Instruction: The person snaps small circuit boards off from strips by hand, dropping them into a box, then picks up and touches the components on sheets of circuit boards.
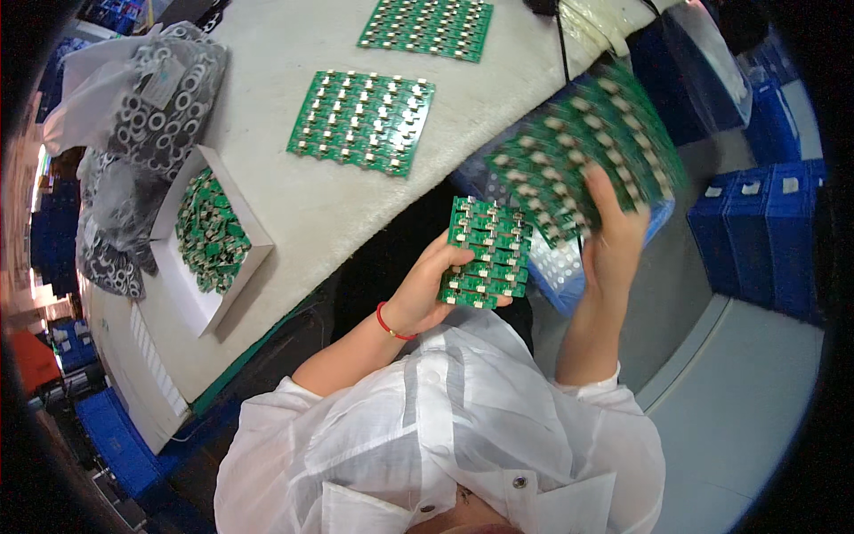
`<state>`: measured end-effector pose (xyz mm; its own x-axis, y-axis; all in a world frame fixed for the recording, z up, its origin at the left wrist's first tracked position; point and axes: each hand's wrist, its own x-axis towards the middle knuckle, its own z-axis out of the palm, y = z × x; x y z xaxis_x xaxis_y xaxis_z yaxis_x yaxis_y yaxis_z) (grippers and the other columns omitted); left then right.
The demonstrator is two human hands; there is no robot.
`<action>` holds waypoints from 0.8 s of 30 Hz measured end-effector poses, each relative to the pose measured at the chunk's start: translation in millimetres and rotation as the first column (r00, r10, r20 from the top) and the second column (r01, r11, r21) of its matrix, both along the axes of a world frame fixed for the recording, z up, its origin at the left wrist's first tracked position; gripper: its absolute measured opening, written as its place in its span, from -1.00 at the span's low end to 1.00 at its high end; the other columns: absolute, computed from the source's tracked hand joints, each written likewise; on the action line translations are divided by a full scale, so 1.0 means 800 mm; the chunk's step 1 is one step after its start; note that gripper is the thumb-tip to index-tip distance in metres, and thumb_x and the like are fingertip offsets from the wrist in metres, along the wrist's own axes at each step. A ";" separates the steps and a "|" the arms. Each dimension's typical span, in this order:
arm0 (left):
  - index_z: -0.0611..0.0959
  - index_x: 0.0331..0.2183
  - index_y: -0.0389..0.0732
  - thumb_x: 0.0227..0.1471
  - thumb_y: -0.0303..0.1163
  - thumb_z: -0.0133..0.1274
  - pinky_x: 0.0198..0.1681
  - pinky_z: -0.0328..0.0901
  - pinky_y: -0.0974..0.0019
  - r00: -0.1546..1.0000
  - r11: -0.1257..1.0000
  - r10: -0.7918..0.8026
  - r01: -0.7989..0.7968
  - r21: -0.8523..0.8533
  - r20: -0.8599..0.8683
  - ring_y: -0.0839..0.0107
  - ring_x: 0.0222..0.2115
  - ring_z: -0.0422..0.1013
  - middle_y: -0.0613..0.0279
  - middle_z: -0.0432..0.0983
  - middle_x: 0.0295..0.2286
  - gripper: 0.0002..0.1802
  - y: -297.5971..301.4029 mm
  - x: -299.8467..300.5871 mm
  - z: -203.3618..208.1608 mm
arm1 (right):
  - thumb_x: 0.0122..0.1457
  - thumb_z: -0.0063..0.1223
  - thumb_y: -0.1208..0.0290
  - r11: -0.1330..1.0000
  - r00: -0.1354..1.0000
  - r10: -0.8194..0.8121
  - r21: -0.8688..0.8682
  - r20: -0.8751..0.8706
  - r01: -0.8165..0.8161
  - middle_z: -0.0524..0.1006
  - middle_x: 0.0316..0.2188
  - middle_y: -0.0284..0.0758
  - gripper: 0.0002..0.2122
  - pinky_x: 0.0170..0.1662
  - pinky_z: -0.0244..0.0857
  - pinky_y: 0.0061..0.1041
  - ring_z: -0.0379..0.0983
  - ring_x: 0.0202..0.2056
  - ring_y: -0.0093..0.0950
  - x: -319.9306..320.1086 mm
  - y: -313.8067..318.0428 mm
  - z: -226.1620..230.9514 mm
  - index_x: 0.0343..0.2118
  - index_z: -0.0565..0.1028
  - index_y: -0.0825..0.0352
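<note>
The left hand (425, 287) grasps a small green circuit panel (491, 245) near the white shirt (356, 445). The right hand (616, 238) grips a larger panel (569, 133) near the tabletop (258, 53); blur makes its exact hold hard to tell. Two similar boards (363, 120) lie flat on the tabletop.

A white shirt (365, 449) and 1 red bracelet (386, 324) are worn.
</note>
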<state>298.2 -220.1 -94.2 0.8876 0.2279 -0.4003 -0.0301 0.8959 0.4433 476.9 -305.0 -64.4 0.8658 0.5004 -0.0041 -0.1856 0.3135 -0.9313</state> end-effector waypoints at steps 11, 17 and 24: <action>0.22 0.13 -0.28 0.22 -0.16 -0.49 0.00 0.28 -0.12 0.998 0.993 0.054 -0.050 -0.111 0.032 0.08 -0.03 0.35 -0.01 0.32 0.01 -0.45 -0.010 -0.030 -0.003 | 0.08 0.11 0.46 0.818 0.806 0.575 -0.110 0.140 -0.564 0.40 -0.08 -0.12 -0.36 -0.11 0.34 -0.52 0.42 -0.13 -0.45 -0.025 0.164 -0.008 0.15 0.02 0.51; 0.22 0.13 -0.25 0.28 -0.09 -0.55 0.02 0.30 0.14 0.991 0.989 0.131 -0.131 -0.061 -0.007 0.25 -0.04 0.37 0.07 0.33 0.01 -0.43 -0.005 -0.030 -0.004 | 0.07 0.10 0.53 0.936 0.815 0.348 -0.222 0.463 -0.274 0.39 -0.12 -0.23 -0.56 -0.08 0.32 -0.55 0.41 -0.13 -0.44 -0.023 0.078 -0.025 0.03 0.29 0.45; 0.29 0.08 -0.27 0.29 -0.10 -0.51 -0.04 0.36 0.19 0.995 0.995 0.100 -0.100 -0.019 -0.030 0.34 -0.10 0.41 0.13 0.40 -0.07 -0.46 -0.006 -0.021 -0.017 | -0.06 0.19 0.58 0.779 0.673 0.577 -0.560 0.462 -0.282 0.46 -0.48 -0.27 -0.89 -0.39 0.29 -0.53 0.43 -0.43 -0.42 -0.066 -0.019 -0.036 -0.42 0.55 0.39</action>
<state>281.8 -224.9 -108.1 0.8490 0.3063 -0.4306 -0.1076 0.8980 0.4266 423.8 -320.0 -93.3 0.4445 0.8881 0.1169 0.4226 -0.0929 -0.9015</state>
